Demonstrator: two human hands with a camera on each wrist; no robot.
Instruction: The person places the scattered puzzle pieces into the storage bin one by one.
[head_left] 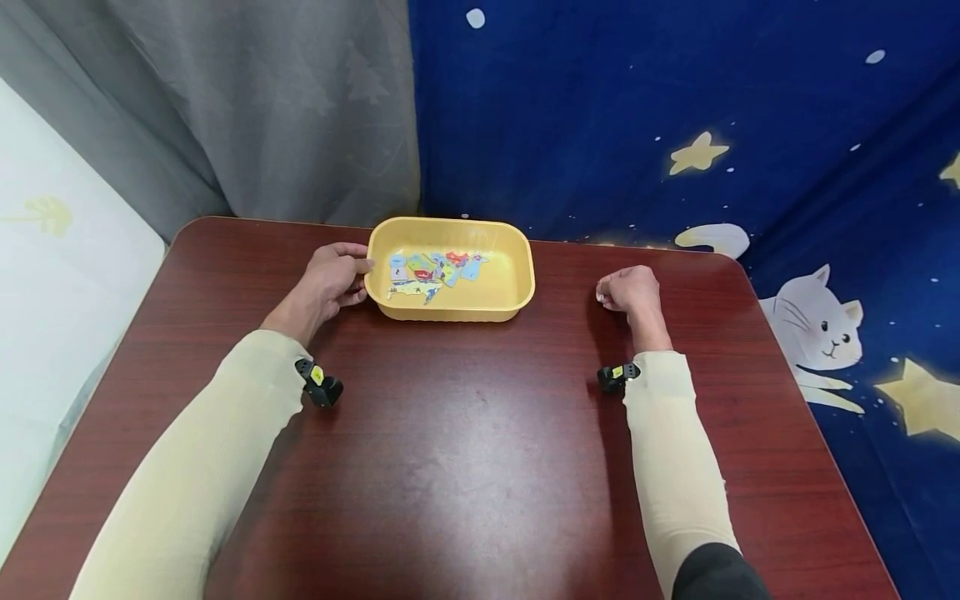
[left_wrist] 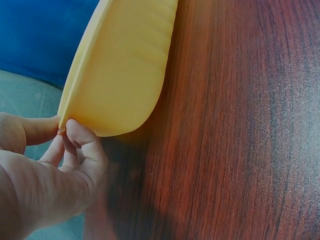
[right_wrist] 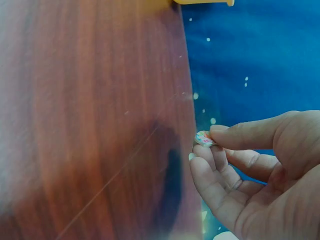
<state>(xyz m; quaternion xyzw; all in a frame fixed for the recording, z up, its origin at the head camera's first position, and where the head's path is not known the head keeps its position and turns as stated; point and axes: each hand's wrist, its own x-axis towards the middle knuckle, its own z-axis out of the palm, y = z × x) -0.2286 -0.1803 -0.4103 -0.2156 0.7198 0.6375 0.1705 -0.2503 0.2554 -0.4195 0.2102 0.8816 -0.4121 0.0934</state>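
A yellow plastic basin (head_left: 480,315) stands near the back edge of the table, with several flat, colourful, map-like pieces (head_left: 415,288) lying in its left half. My left hand (head_left: 330,279) is at the basin's left end. In the left wrist view, its thumb and fingers pinch the rim of the yellow basin (left_wrist: 117,75). Out to the right of the basin, my right hand (head_left: 632,293) is held over the table. Between its thumb and fingers it pinches a small multicoloured piece (right_wrist: 204,138), partly covered by the fingertips.
The dark red wooden table (head_left: 465,433) has a rounded back edge. Right behind it hang a grey curtain (head_left: 300,108) and a blue curtain (head_left: 570,117) with stars and a cat. A white wall panel (head_left: 60,275) stands at the left.
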